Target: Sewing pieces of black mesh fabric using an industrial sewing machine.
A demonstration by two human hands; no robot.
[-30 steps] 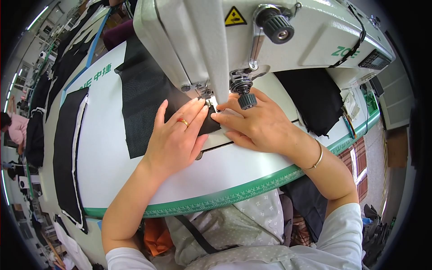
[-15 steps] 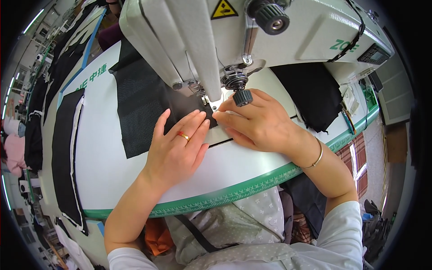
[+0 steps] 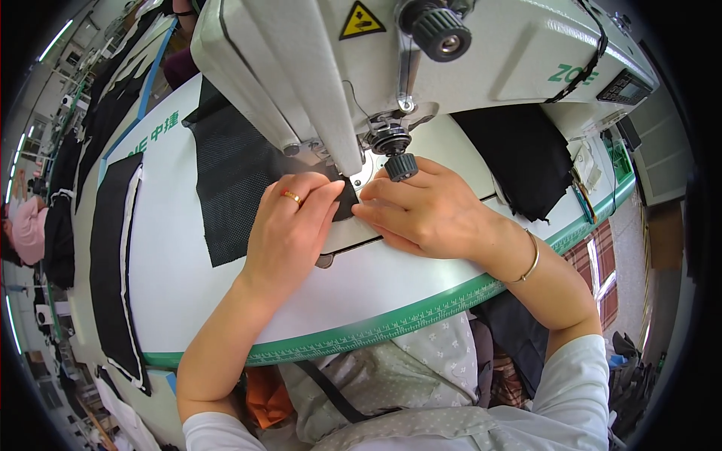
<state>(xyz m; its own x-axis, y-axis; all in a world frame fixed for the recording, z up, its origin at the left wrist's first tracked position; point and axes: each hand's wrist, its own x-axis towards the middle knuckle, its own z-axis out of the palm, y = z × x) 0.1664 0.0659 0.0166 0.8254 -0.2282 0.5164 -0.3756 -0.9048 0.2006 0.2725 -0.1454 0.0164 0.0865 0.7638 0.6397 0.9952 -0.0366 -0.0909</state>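
A piece of black mesh fabric (image 3: 229, 169) lies on the white table, with its right corner under the head of a sewing machine (image 3: 282, 71). My left hand (image 3: 289, 225), with a ring on one finger, has its fingers bent and drawn together on the fabric just left of the stitching area. From the other side, my right hand (image 3: 432, 210) has its thumb and fingers closed at the fabric's right edge. A narrow strip of the cloth shows between the two sets of fingertips. The machine head partly hides the presser foot.
A stack of black cut pieces (image 3: 519, 158) lies under the machine arm at the right. A long black strip with a white edge (image 3: 113, 263) lies at the left. Small tools (image 3: 583, 199) sit by the green ruler edge (image 3: 391, 323). Other workstations stand farther left.
My left hand has gone from fingers stretched flat on the fabric to bent, gathered fingers. My right hand stays nearly in place. The view has shifted slightly.
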